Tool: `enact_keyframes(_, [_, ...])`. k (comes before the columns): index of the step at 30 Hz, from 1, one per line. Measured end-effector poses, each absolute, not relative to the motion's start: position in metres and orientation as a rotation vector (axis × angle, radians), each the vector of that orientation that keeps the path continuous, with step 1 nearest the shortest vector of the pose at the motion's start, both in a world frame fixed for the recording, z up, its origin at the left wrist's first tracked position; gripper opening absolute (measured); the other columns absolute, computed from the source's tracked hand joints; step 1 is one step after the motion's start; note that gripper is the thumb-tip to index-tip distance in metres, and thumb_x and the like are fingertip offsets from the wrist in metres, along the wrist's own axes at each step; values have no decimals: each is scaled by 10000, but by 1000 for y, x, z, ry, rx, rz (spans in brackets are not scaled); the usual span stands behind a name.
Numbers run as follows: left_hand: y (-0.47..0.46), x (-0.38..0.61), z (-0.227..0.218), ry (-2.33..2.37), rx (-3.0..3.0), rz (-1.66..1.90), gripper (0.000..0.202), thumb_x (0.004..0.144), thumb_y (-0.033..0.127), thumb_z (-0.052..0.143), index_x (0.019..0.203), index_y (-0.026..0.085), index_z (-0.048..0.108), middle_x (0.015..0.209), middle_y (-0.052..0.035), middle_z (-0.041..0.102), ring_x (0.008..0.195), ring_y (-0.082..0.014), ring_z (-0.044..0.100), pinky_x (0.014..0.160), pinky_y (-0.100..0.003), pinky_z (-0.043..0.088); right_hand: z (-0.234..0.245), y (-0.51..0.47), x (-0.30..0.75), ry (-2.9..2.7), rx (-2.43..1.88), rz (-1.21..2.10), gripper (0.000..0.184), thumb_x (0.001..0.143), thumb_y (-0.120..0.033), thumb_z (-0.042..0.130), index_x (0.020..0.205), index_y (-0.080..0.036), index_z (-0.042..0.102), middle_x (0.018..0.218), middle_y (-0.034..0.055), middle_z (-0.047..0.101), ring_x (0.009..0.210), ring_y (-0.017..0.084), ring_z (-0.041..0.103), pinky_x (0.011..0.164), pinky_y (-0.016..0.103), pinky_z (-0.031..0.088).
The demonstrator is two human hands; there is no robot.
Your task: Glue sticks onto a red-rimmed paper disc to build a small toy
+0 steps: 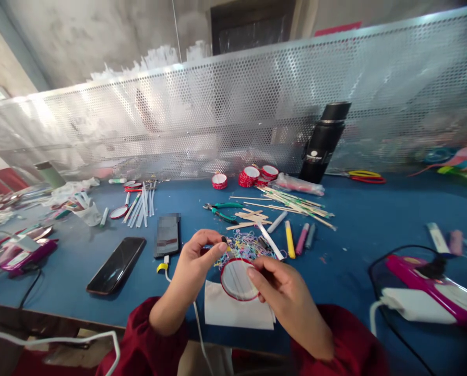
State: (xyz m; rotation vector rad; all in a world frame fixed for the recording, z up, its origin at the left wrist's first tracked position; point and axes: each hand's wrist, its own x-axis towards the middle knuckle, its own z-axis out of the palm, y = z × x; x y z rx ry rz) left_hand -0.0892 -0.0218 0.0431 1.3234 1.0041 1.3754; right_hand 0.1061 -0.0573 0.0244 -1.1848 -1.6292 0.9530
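My left hand (196, 261) pinches a small black piece (224, 239) between thumb and forefinger. My right hand (286, 290) grips the right edge of a round red-rimmed disc (235, 282), thumb on its pale, shiny face and fingers behind. The disc is tilted toward me above a white sheet of paper (239, 316). Just beyond both hands lies a tangled heap of thin pastel-coloured loops (247, 244). A white stick (270, 241) lies along the heap's right side.
Green-handled cutters (221, 211), wooden sticks (291, 201), markers (290, 240) and red rings (219, 181) lie beyond. A black bottle (325, 143) stands before the perforated metal screen (225, 115). Two phones (116, 266) lie left; a magenta device (432, 287) with cables is right.
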Motion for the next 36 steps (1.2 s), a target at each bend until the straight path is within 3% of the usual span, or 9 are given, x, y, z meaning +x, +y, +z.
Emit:
enact_keyframes(9, [-21,-89,42,1002,1364,1414,217,822,358,817,752,181,713,958,-66,653,943,-201,599,855,-303,452,21,-59,106,-1636,-1159,942,398,969,-557,568,780,-212,620,635,-22,530,570,145,540,536,256,450])
enact_keyframes(17, [-23,-86,47,1016,1297,1438,264,752,402,868,704,179,734,931,-65,667,915,-200,591,837,-298,449,24,-62,107,-1595,-1120,1022,409,978,-570,567,818,-202,643,680,-11,578,593,148,585,570,264,478])
enact_keyframes(20, [-25,-87,47,1001,1285,1397,278,775,446,855,786,176,792,952,-69,693,914,-194,595,837,-286,451,22,-61,108,-1592,-1129,1012,401,979,-560,569,813,-202,638,651,-18,557,577,142,564,551,259,460])
enact_keyframes(24, [-26,-88,44,968,1150,1320,411,910,562,702,998,185,844,1024,-90,743,944,-189,610,775,-252,451,21,-60,108,-1565,-1122,1040,387,966,-550,586,809,-201,639,635,-19,555,574,142,560,543,252,462])
enact_keyframes(30, [-24,-88,38,801,884,1207,431,801,555,825,978,162,837,931,-92,745,846,-172,623,703,-232,472,26,-59,106,-1486,-1098,1120,395,925,-566,632,777,-200,639,606,-23,551,537,130,547,515,237,443])
enact_keyframes(36, [-25,-87,35,727,836,1118,391,823,498,833,1012,156,826,864,-65,721,760,-143,619,696,-239,480,31,-59,107,-1456,-1074,1169,380,908,-548,646,758,-200,619,598,-30,548,526,117,539,502,224,434])
